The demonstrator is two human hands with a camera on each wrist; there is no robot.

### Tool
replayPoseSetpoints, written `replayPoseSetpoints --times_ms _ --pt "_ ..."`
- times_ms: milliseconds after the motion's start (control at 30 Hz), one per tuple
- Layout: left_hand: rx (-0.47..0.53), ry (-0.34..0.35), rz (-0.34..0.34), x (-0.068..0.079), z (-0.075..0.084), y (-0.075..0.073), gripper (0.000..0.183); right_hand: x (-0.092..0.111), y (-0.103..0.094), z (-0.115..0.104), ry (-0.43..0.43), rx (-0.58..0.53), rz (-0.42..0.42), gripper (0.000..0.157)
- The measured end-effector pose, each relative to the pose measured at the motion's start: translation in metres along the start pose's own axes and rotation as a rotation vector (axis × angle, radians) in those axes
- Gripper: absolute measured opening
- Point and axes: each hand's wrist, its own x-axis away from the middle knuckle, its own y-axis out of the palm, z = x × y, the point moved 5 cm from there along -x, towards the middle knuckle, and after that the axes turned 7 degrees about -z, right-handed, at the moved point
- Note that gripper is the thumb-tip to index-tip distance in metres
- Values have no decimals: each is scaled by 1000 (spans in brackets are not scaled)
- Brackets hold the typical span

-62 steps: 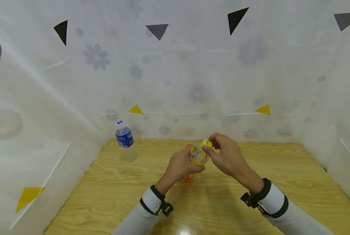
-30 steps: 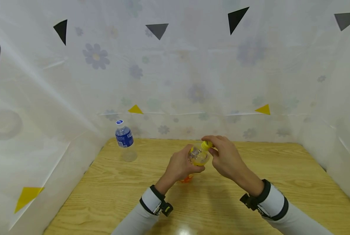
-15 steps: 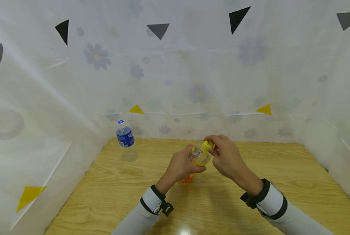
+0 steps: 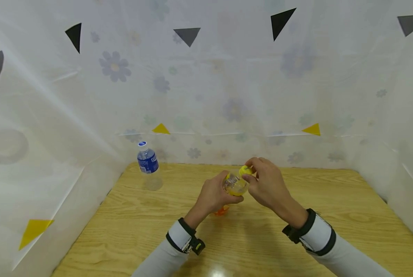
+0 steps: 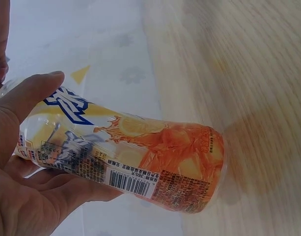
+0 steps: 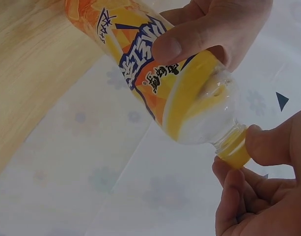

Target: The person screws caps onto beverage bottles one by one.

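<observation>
Around the body of a clear plastic drink bottle (image 4: 234, 185) my left hand (image 4: 213, 193) is wrapped. The bottle tilts, its neck toward the right. My right hand (image 4: 269, 185) pinches the yellow cap (image 4: 245, 170) between thumb and fingertips. In the right wrist view the cap (image 6: 234, 151) sits at the mouth of the neck, and the bottle (image 6: 189, 98) wears an orange, yellow and white label. The left wrist view has the bottle's orange lower end (image 5: 189, 167) close to the tabletop; whether it touches I cannot tell. The left palm hides part of the label.
A second bottle (image 4: 147, 161) with a blue label and white cap stands upright on the wooden table (image 4: 123, 231), back left. White flower-patterned sheeting (image 4: 206, 96) closes off the back and both sides. Each wrist wears a strapped camera.
The fingers of my right hand have turned and re-gripped around the cap, with the wrist shifting slightly. My left hand and the bottle have stayed almost still. The blue-labelled bottle has not moved.
</observation>
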Motion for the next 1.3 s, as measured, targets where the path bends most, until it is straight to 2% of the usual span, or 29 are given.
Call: replayPoseSetpoints --times_ms 433,867,967,1133,1300 --pt "-7 0 13 -1 1 3 58 -1 -1 1 -15 -9 34 10" --pt "-7 -19 -8 1 0 2 57 4 -1 -2 -1 -6 -3 16" --pt "-6 -22 -13 1 0 1 56 5 -2 -3 1 5 -15 21" --pt "-1 -24 -12 -1 0 1 57 8 -4 -3 31 25 -72 43" --pt "-4 -20 1 -1 -1 1 58 9 -6 -6 -5 12 -96 52"
